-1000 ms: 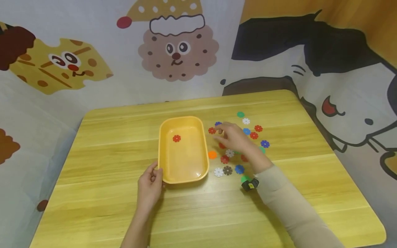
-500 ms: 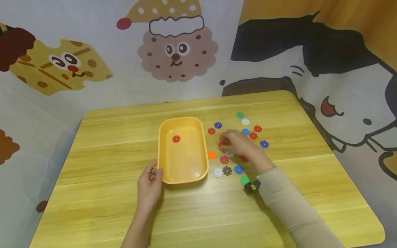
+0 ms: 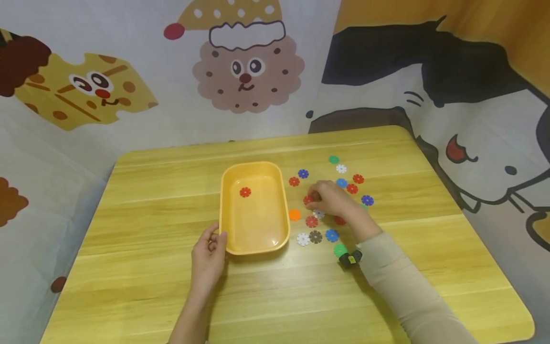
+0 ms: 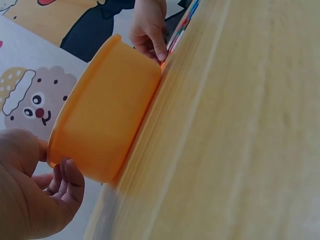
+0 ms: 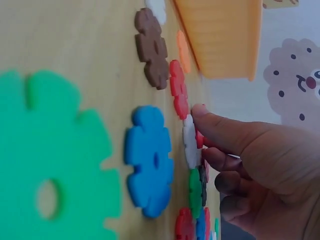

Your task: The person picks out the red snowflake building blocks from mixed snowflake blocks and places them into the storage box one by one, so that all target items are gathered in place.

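**A:** Where's the left hand (image 3: 208, 260)?

**B:** At the near left corner of the yellow-orange rectangular plastic tub (image 3: 254, 243), which sits on the pale wooden table (image 3: 150, 267). The thumb lies against the rim there, and in the left wrist view the fingers (image 4: 67, 182) curl beneath the lip, so the hand grips that corner.

**A:** Anything inside the tub?

**B:** One red flower-shaped plastic disc (image 3: 245, 192), lying flat toward the far end of the floor.

**A:** And the right hand (image 3: 333, 200)?

**B:** Low over the scatter of flat flower-shaped discs to the right of the tub. Its fingertips are drawn together on a second red disc (image 3: 307, 200). From the right wrist view the thumb (image 5: 220, 131) presses down at that spot beside a white flower disc (image 5: 190, 142); the pinch looks closed on the red piece, which is mostly hidden by the fingers.

**A:** What lies around it?

**B:** An orange round disc (image 3: 294, 215) just beside the tub wall, another red one (image 3: 311, 221) near it, then a brown disc (image 3: 315, 236) and a blue disc (image 3: 332, 235) closer to the person. A green disc (image 3: 340, 250) lies by the beige sleeve (image 3: 399, 286)
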A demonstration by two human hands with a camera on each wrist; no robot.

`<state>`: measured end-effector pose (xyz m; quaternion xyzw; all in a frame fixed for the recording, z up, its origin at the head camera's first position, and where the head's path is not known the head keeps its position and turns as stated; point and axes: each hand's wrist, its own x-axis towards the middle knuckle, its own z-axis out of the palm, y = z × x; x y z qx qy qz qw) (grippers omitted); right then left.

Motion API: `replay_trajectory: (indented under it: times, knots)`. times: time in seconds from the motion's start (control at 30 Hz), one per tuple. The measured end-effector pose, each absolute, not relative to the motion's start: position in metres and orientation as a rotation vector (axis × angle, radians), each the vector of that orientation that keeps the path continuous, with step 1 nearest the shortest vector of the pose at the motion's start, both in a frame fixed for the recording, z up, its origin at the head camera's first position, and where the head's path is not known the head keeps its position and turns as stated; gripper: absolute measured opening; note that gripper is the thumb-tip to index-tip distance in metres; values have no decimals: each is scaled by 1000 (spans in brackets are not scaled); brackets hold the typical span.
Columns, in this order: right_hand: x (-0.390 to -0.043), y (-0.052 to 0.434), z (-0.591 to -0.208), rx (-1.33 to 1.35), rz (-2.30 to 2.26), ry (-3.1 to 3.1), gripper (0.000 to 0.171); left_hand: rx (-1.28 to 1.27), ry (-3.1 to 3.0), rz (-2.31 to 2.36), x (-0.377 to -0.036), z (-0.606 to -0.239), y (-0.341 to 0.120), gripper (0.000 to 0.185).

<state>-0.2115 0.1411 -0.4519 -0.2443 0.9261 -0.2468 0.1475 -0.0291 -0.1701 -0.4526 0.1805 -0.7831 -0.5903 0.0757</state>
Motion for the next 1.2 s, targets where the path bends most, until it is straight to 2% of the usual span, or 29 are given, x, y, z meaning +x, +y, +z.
replay_trajectory:
  times: [0.4, 0.87, 1.2]
  knots:
    - [-209, 141, -448, -579, -716, 2622, 28, 543, -2359, -1799, -29, -457, -169, 33]
    - [-209, 142, -451, -724, -813, 2594, 32, 527, -2340, -1814, -28, -455, -169, 35]
    - [-211, 143, -453, -764, -774, 2601, 24, 510, -2347, -1823, -28, -457, -171, 37]
